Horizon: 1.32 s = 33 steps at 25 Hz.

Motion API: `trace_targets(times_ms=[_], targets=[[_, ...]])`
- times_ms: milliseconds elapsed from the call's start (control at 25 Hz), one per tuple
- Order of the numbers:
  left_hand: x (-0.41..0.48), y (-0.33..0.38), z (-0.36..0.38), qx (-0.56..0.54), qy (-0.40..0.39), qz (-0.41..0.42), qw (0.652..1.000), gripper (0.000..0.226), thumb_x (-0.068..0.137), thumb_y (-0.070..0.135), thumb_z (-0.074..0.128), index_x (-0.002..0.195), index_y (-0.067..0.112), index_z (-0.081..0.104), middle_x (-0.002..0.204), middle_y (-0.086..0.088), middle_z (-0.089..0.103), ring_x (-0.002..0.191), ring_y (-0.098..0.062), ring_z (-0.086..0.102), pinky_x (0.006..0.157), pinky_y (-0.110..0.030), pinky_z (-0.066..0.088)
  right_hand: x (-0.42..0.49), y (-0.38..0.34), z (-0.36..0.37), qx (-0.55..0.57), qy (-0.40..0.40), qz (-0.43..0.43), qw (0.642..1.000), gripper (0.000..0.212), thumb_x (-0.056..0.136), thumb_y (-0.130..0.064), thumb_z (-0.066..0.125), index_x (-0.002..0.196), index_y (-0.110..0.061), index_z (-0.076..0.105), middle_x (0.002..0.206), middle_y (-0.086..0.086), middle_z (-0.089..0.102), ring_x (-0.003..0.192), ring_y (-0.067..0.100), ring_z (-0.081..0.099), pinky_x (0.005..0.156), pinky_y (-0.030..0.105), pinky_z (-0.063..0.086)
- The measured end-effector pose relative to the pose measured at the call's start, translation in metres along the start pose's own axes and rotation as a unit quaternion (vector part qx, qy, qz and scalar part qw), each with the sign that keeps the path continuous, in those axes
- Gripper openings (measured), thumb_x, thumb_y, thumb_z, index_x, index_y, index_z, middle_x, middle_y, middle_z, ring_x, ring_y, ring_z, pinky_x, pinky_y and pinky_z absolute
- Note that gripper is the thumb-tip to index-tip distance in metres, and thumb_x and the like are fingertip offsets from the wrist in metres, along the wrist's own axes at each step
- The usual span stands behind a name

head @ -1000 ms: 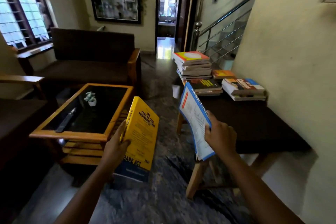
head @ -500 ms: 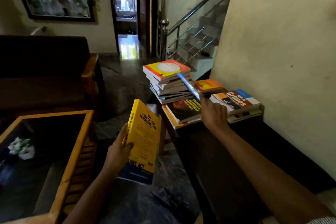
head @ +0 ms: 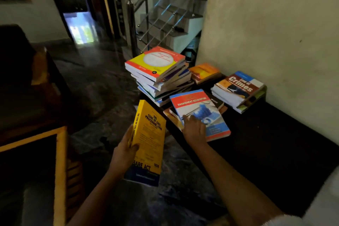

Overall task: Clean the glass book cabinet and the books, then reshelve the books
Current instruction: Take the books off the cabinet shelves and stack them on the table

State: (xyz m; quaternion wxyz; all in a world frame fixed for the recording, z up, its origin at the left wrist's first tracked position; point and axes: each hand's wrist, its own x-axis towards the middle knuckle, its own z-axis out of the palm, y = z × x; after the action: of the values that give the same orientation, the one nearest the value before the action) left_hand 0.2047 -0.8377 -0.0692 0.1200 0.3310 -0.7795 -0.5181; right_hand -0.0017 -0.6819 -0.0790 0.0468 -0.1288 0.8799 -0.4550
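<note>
Along the wall point(head: 275, 24), the counter point(head: 266, 143) carried a stack point(head: 156, 64) of books, with the blue book point(head: 200, 104) flat on others just beside it. Our left hand point(head: 124, 150) held the yellow book point(head: 148, 139) upright beside the counter, fingers grasping it; our right hand point(head: 194, 132) rested on the blue book, fingers released.

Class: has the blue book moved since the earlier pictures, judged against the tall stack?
Yes: the blue book went from mid-air short of the tall stack to flat beside it, under the right hand.
</note>
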Motion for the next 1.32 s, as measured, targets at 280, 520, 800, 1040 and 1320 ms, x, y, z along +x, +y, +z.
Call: trace_targets(times_ms=[280,520,800,1040,1320], targets=[[0.038,-0.028,-0.018,-0.025,-0.076,-0.007,0.997,0.066,0.092,0.004,0.051,0.146,0.032,0.025,0.134,-0.009,0.05,0.11,-0.03,0.056,0.092,-0.051,0.048,-0.043,0.037,-0.009,0.508,0.131,0.363,0.77,0.046,0.09,-0.03,0.059,0.128,-0.006,0.048,0.129,0.013,0.052,0.11,0.029,0.053,0.082,0.032,0.046],[0.048,-0.037,-0.027,-0.051,-0.091,-0.012,0.994,0.066,0.093,0.004,0.05,0.146,0.031,0.024,0.134,-0.009,0.049,0.112,-0.03,0.056,0.093,-0.054,0.046,-0.035,0.026,0.002,0.568,0.141,0.346,0.733,0.007,0.091,-0.007,0.055,0.097,-0.006,0.056,0.128,0.016,0.054,0.069,0.011,0.061,0.045,0.015,0.051],[0.052,-0.039,-0.044,-0.1,-0.076,-0.009,0.992,0.064,0.094,0.005,0.049,0.145,0.035,0.024,0.125,-0.006,0.055,0.102,-0.026,0.06,0.088,-0.053,0.05,-0.014,-0.066,0.076,0.656,0.199,0.336,0.646,0.056,0.091,-0.005,0.056,0.139,-0.012,0.027,0.129,0.013,0.046,0.117,0.032,0.054,0.081,0.033,0.052],[0.054,-0.034,-0.07,-0.156,-0.111,-0.003,0.981,0.06,0.093,0.002,0.046,0.143,0.031,0.029,0.123,-0.004,0.058,0.101,-0.022,0.061,0.079,-0.041,0.056,-0.025,-0.053,0.087,0.515,-0.001,0.364,0.776,0.027,0.091,-0.018,0.058,0.111,-0.003,0.047,0.126,0.025,0.054,0.115,0.035,0.055,0.091,0.038,0.048],[0.041,-0.019,-0.111,-0.357,-0.188,-0.084,0.911,0.049,0.081,0.01,0.05,0.122,0.036,0.052,0.11,-0.006,0.07,0.085,-0.027,0.069,0.06,-0.035,0.059,-0.098,-0.054,0.087,0.392,-0.258,0.243,0.849,0.043,0.084,-0.048,0.06,0.123,-0.031,0.054,0.127,-0.011,0.056,0.115,0.01,0.051,0.096,0.037,0.042]])
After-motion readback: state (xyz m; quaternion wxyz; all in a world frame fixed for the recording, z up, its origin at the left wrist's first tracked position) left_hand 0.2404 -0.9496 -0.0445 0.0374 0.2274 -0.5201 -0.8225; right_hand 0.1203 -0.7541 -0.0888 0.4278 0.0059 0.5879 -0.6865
